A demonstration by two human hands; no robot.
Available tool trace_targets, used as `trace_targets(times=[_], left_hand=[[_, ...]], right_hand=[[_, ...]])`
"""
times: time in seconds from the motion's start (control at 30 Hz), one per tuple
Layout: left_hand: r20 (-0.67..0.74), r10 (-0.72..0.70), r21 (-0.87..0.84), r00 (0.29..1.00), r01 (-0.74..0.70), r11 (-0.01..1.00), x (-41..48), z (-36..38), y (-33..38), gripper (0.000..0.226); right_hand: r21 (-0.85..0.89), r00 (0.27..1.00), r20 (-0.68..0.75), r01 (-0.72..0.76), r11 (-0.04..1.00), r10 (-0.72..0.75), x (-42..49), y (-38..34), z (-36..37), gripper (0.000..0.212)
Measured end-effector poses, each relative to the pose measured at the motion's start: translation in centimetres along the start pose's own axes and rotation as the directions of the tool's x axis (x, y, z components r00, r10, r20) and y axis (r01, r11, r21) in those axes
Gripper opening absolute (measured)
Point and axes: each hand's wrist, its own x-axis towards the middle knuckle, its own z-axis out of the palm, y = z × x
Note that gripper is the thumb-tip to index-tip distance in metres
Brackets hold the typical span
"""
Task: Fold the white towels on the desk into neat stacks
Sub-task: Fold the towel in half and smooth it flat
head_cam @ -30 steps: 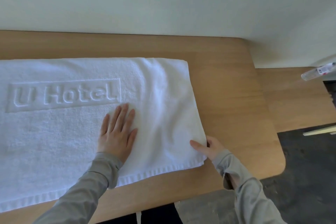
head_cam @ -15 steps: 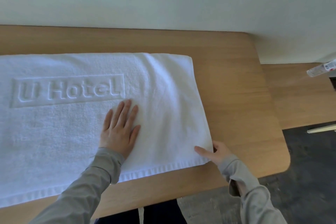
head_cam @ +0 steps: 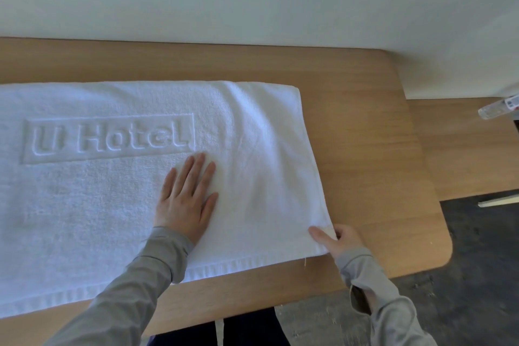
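Observation:
A white towel (head_cam: 106,199) with an embossed "U Hotel" mark lies spread flat on the wooden desk (head_cam: 365,132), running off the left edge of the view. My left hand (head_cam: 186,196) rests flat on the towel just below and right of the lettering, palm down, fingers slightly apart. My right hand (head_cam: 337,240) pinches the towel's near right corner between thumb and fingers, lifting it a little off the desk.
The desk's rounded right corner (head_cam: 443,250) ends over dark floor. A lower wooden surface (head_cam: 471,154) adjoins on the right, with a clear bottle (head_cam: 498,109) lying at the view's edge. A pale wall runs behind the desk.
My right hand has closed on the towel's near right corner and drawn it slightly rightward. My left hand stays pressed on the towel. The view has shifted a little.

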Motion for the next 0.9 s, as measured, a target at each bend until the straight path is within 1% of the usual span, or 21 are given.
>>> trace_targets(times=[0.17, 0.2, 0.23, 0.27, 0.3, 0.33, 0.37, 0.4, 0.43, 0.47, 0.5, 0.53, 0.57, 0.6, 0.73, 0.77, 0.8, 0.83, 0.87, 0.9], left_hand=[[0.016, 0.004, 0.012, 1.000, -0.004, 1.000, -0.2, 0.1, 0.0, 0.062], [0.013, 0.005, 0.012, 1.000, -0.005, 1.000, -0.2, 0.2, 0.0, 0.062], [0.006, 0.004, 0.011, 1.000, -0.004, 1.000, -0.2, 0.3, 0.0, 0.062], [-0.002, 0.001, 0.012, 1.000, -0.001, 1.000, -0.2, 0.4, 0.1, 0.062], [-0.009, -0.002, 0.012, 1.000, 0.002, 1.000, -0.2, 0.4, 0.1, 0.062], [-0.017, -0.002, 0.009, 1.000, 0.002, 1.000, -0.1, 0.4, 0.2, 0.062], [-0.021, 0.001, 0.006, 1.000, -0.001, 1.000, -0.1, 0.4, 0.2, 0.061], [-0.021, 0.011, 0.012, 1.000, -0.011, 1.000, -0.1, 0.4, 0.2, 0.060], [-0.018, 0.027, 0.029, 0.999, -0.026, 0.999, -0.2, 0.4, 0.2, 0.060], [-0.016, 0.043, 0.045, 0.999, -0.042, 0.998, -0.2, 0.5, 0.1, 0.061], [-0.018, 0.052, 0.046, 0.998, -0.051, 0.998, -0.3, 0.4, 0.0, 0.061], [-0.028, 0.050, 0.032, 0.998, -0.049, 0.998, -0.2, 0.4, -0.1, 0.060], [-0.037, 0.038, 0.011, 0.999, -0.037, 0.999, -0.2, 0.4, -0.1, 0.059], [-0.041, 0.023, -0.003, 0.999, -0.023, 1.000, -0.2, 0.3, -0.2, 0.059], [-0.040, 0.014, 0.007, 0.999, -0.014, 1.000, -0.2, 0.5, 0.0, 0.062], [-0.039, 0.009, 0.005, 0.999, -0.009, 1.000, -0.2, 0.5, 0.1, 0.062], [-0.043, 0.004, 0.004, 0.999, -0.004, 1.000, -0.1, 0.6, 0.1, 0.062], [-0.045, 0.002, 0.005, 0.999, -0.002, 1.000, -0.1, 0.7, 0.1, 0.062], [-0.043, 0.002, 0.009, 0.999, -0.002, 1.000, -0.1, 0.8, 0.2, 0.062], [-0.039, 0.004, 0.013, 0.999, -0.004, 1.000, 0.0, 0.8, 0.3, 0.062]], right_hand=[[-0.059, 0.991, -0.122, -0.065, 0.996, 0.058, -0.6, 0.7, 0.8, 0.022], [-0.086, 0.979, -0.200, -0.054, 0.995, 0.036, -0.7, 0.4, 1.0, 0.030], [-0.143, 0.939, -0.341, -0.001, 0.990, -0.049, -0.8, -0.1, 1.4, 0.041], [-0.243, 0.840, -0.495, 0.111, 0.964, -0.222, -1.0, -1.0, 2.1, 0.048], [-0.358, 0.696, -0.581, 0.248, 0.900, -0.422, -1.3, -2.3, 3.5, 0.050], [-0.436, 0.585, -0.565, 0.387, 0.813, -0.582, -1.5, -4.0, 5.4, 0.048], [-0.497, 0.528, -0.450, 0.522, 0.693, -0.720, -1.5, -5.7, 7.9, 0.047], [-0.549, 0.497, -0.267, 0.626, 0.554, -0.826, -1.4, -7.2, 10.6, 0.049], [-0.595, 0.477, -0.060, 0.688, 0.415, -0.877, -1.2, -8.0, 13.0, 0.050], [-0.639, 0.469, 0.122, 0.711, 0.292, -0.875, -0.7, -8.6, 14.4, 0.052], [-0.692, 0.474, 0.230, 0.694, 0.200, -0.850, 0.5, -8.8, 14.5, 0.053], [-0.748, 0.500, 0.274, 0.647, 0.144, -0.822, 1.9, -8.7, 13.5, 0.054], [-0.789, 0.544, 0.278, 0.600, 0.134, -0.792, 3.2, -8.4, 11.9, 0.055], [-0.810, 0.584, 0.252, 0.563, 0.161, -0.772, 4.4, -7.9, 9.9, 0.056], [-0.859, 0.715, 0.094, 0.410, 0.306, -0.693, 8.1, -6.2, 2.8, 0.058], [-0.853, 0.719, 0.018, 0.374, 0.364, -0.695, 8.3, -6.6, 2.3, 0.059], [-0.822, 0.706, -0.074, 0.356, 0.444, -0.705, 8.3, -7.5, 2.3, 0.062], [-0.777, 0.667, -0.147, 0.380, 0.503, -0.731, 8.0, -9.1, 2.8, 0.064], [-0.747, 0.608, -0.152, 0.446, 0.493, -0.779, 7.6, -11.0, 3.8, 0.064], [-0.736, 0.531, -0.086, 0.536, 0.413, -0.843, 7.4, -13.0, 5.5, 0.062]])
